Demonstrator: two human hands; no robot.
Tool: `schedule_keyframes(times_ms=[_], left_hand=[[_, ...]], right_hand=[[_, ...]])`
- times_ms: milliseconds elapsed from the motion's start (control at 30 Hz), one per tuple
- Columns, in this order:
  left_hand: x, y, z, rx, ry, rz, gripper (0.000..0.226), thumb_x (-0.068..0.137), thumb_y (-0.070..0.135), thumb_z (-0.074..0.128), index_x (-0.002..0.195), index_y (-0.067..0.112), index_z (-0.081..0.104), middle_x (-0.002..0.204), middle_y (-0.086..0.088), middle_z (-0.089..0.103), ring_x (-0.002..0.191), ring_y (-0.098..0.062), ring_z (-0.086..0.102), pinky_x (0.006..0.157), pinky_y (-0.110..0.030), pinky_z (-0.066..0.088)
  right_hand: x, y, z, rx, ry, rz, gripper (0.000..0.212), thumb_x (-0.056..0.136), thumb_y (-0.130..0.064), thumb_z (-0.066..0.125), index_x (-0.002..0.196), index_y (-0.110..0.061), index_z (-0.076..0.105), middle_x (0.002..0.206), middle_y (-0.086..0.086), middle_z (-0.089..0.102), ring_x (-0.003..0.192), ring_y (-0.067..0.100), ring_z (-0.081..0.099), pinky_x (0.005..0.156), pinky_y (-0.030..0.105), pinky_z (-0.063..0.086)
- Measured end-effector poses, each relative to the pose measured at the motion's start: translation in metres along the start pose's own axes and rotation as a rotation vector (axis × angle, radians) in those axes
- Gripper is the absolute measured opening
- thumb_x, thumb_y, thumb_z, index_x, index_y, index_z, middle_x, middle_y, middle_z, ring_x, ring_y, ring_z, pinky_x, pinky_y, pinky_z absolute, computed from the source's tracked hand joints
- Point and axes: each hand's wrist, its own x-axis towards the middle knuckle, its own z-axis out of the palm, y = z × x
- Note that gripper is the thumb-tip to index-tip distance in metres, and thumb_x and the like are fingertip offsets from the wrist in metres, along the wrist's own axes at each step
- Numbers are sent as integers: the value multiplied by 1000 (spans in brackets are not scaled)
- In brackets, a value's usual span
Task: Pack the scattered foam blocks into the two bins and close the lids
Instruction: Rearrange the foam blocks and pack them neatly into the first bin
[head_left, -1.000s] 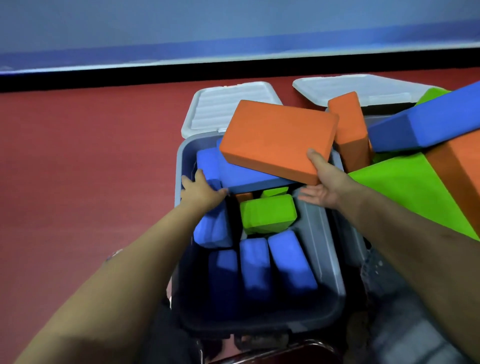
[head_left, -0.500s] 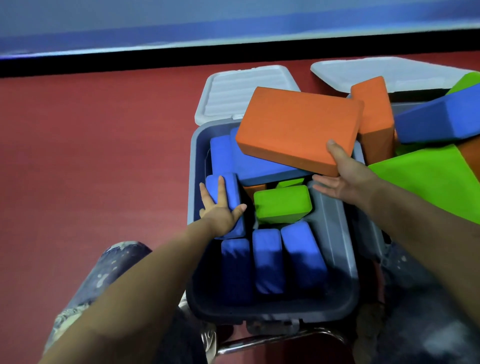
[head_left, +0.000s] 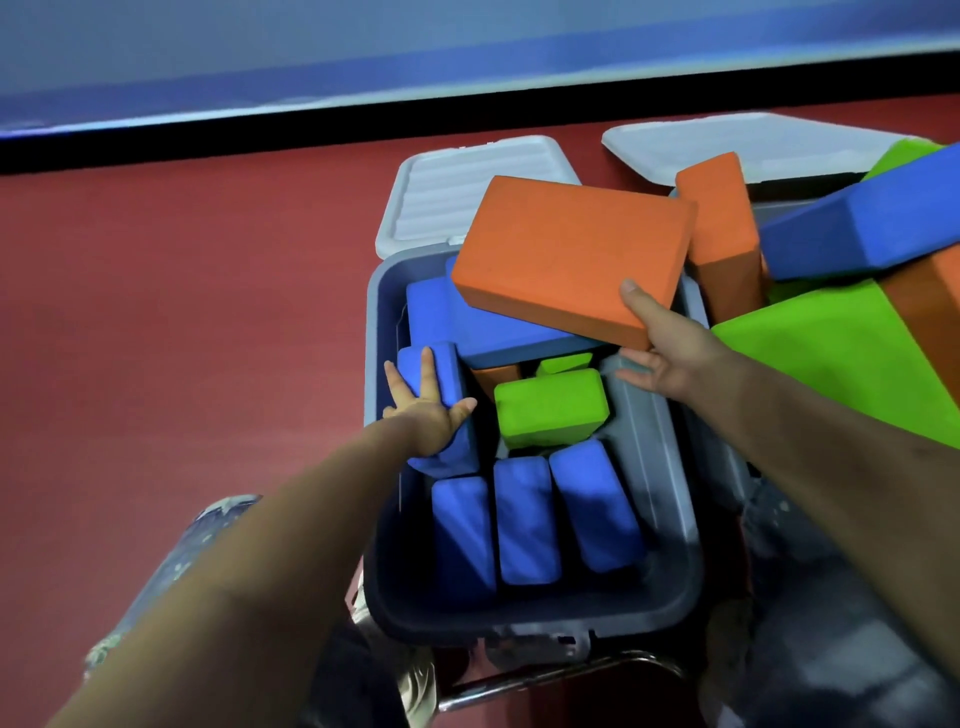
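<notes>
Orange block (head_left: 566, 249) is being held by the right hand (head_left: 670, 348) at its near right corner, with the thumb lying on top and the other fingers (head_left: 631, 371) spread apart under it. It is tilting over the far part of the grey bin (head_left: 654, 457), resting on a big blue block (head_left: 467, 322) below. The left hand (head_left: 431, 410) is pressing with straight, spread fingers on a small blue block (head_left: 441, 374) standing at the bin's left wall. Inside the bin, a green block (head_left: 550, 405) is lying in the middle and three blue blocks (head_left: 524, 519) are standing side by side near the front. A white lid (head_left: 441, 192) is hanging open behind the bin. The second bin is mostly hidden under a pile (head_left: 857, 291) of green, blue and orange blocks on the right.
</notes>
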Motion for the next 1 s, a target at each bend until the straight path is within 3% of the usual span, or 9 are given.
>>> schedule_keyframes(times_ms=[100, 200, 233, 333, 433, 633, 767, 867, 1000], left_hand=[[4, -6, -11, -36, 9, 36, 90, 85, 66, 50, 151, 39, -5, 159, -15, -14, 145, -39, 10, 118, -46, 13], [11, -1, -37, -219, 383, 85, 57, 87, 50, 52, 131, 15, 53, 146, -17, 36, 137, -33, 30, 113, -47, 25], [14, 3, -47, -320, 475, 92, 46, 90, 40, 52, 123, 8, 58, 139, -18, 45, 131, -32, 39, 109, -44, 31], [22, 17, -69, -511, 410, 108, 48, 95, 34, 51, 134, 6, 46, 135, -12, 53, 124, -30, 49, 103, -36, 37], [36, 33, -69, -315, 291, 117, 61, 94, 46, 51, 139, 7, 41, 140, -11, 51, 126, -29, 49, 101, -34, 36], [57, 70, -54, -130, 59, 40, 91, 77, 79, 46, 134, 8, 44, 136, -14, 52, 120, -32, 52, 97, -37, 43], [66, 77, -59, -347, 43, 31, 79, 79, 66, 60, 131, 8, 50, 133, -11, 53, 118, -30, 52, 95, -35, 44], [70, 64, -63, -679, 10, 124, 57, 83, 42, 71, 134, 23, 52, 128, 2, 59, 108, -17, 59, 85, -27, 45], [66, 58, -73, -1004, -82, 264, 82, 79, 32, 77, 144, 50, 31, 128, 18, 59, 109, -6, 61, 87, -27, 49]], right_hand=[[-8, -4, 0, 87, 28, -58, 76, 70, -50, 77, 132, -19, 45, 128, 2, 56, 110, 25, 57, 72, 35, 51], [-17, -12, -5, 196, 120, -161, 76, 70, -41, 80, 131, -14, 42, 125, 3, 58, 102, 22, 62, 73, 35, 55], [-19, -13, -7, 221, 147, -189, 74, 71, -39, 80, 130, -13, 43, 124, 3, 58, 101, 21, 63, 73, 35, 56], [-28, -16, -15, 263, 203, -249, 70, 69, -37, 82, 125, -11, 48, 121, 3, 61, 100, 18, 65, 62, 31, 58], [-36, -25, -24, 230, 274, -348, 72, 68, -38, 82, 124, -9, 47, 119, 2, 62, 99, 16, 66, 56, 26, 57], [-53, -46, -40, -1, 375, -569, 53, 77, -44, 72, 112, -20, 40, 97, -15, 52, 87, 4, 58, 67, 29, 53], [-51, -48, -49, -173, 398, -648, 65, 69, -57, 71, 118, -20, 48, 101, -14, 57, 93, 7, 60, 74, 35, 55], [-49, -49, -53, -279, 415, -694, 73, 61, -67, 68, 117, -23, 50, 108, -10, 60, 97, 10, 61, 86, 43, 54], [-48, -53, -57, -240, 436, -693, 67, 65, -65, 66, 115, -24, 49, 106, -12, 58, 96, 8, 60, 89, 44, 53]])
